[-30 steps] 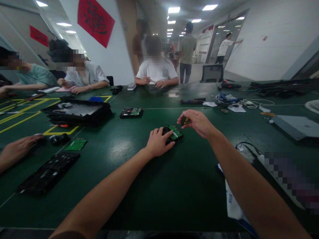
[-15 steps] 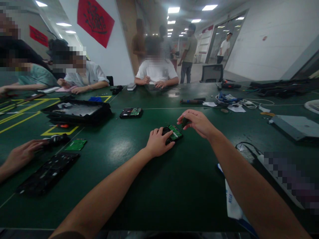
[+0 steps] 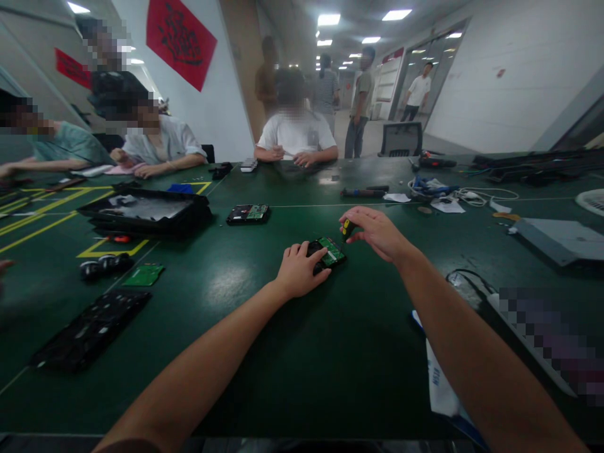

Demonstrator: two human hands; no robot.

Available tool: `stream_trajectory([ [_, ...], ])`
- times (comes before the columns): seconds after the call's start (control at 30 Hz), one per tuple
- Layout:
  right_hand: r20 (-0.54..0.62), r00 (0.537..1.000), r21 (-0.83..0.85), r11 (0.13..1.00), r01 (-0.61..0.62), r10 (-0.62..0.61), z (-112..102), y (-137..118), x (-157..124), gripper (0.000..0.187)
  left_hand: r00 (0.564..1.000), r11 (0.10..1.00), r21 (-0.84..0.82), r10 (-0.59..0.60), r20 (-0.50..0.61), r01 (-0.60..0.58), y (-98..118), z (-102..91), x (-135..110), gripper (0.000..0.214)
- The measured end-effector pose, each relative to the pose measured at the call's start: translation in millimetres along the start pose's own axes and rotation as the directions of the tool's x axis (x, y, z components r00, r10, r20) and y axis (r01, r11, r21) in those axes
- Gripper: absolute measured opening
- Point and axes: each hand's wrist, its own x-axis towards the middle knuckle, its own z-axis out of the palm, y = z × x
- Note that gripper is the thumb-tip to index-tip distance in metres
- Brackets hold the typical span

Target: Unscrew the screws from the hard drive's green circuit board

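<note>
A small black hard drive with a green circuit board (image 3: 330, 251) lies on the dark green table (image 3: 292, 352) in front of me. My left hand (image 3: 299, 269) rests on its near left side, fingers curled over it, holding it down. My right hand (image 3: 375, 231) hovers just right of the drive, pinched shut on a small screwdriver with a black and yellow handle (image 3: 346, 228), which stands about upright over the board's far right corner.
Another hard drive (image 3: 248, 213) lies farther back; a black tray (image 3: 144, 212) at left. A loose green board (image 3: 144, 274) and a black panel (image 3: 89, 327) lie at near left. Cables (image 3: 438, 189) and a grey case (image 3: 561, 238) sit at right. Several people sit across the table.
My right hand has turned the screwdriver slightly in place. The neighbour's hand at the left edge has pulled back out of view. My left hand has not moved.
</note>
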Motion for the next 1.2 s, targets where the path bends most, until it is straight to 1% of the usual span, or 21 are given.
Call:
stream_trajectory([
  [0.13,0.019,0.999,0.05,0.998,-0.028,0.027,1.5,2.9,1.2,0.02,1.0,1.0,0.0,0.002,-0.001,-0.002,-0.2,-0.3,0.2,0.064],
  [0.27,0.035,0.999,0.099,0.994,-0.037,0.034,-1.3,4.4,2.8,0.024,1.0,1.0,-0.006,-0.002,0.0,0.002,-0.5,0.5,0.4,0.064],
  [0.33,0.043,0.998,0.083,0.996,-0.042,0.038,-3.0,2.8,2.4,0.024,1.0,1.0,-0.01,-0.006,0.001,0.006,-0.5,0.5,0.3,0.064],
  [0.47,0.036,0.999,-0.002,1.0,-0.023,0.023,-3.5,-1.3,0.0,0.023,1.0,1.0,-0.01,-0.005,0.0,0.005,0.2,-0.6,-0.4,0.064],
  [0.53,0.045,0.999,-0.006,1.0,-0.013,0.013,-2.0,-2.0,-1.2,0.021,1.0,1.0,-0.004,-0.005,-0.003,0.005,0.6,-1.0,-0.6,0.063],
  [0.7,0.078,0.997,0.059,0.998,-0.023,0.018,1.5,-0.1,-1.2,0.023,1.0,1.0,0.006,-0.004,-0.009,0.004,1.2,-0.7,-0.2,0.064],
  [0.87,0.094,0.995,0.13,0.99,-0.055,0.043,-2.5,1.0,0.9,0.025,1.0,1.0,0.006,-0.003,-0.01,0.003,0.4,0.5,-0.1,0.063],
  [1.0,0.105,0.993,0.075,0.995,-0.061,0.053,-5.2,-1.4,-0.4,0.022,1.0,1.0,-0.001,0.0,-0.003,0.0,-0.6,1.2,-0.3,0.064],
  [1.2,0.122,0.99,-0.017,0.997,-0.07,0.072,-5.9,-3.3,-1.8,0.028,1.0,1.0,-0.004,0.0,0.006,0.0,-0.7,0.1,0.0,0.064],
])
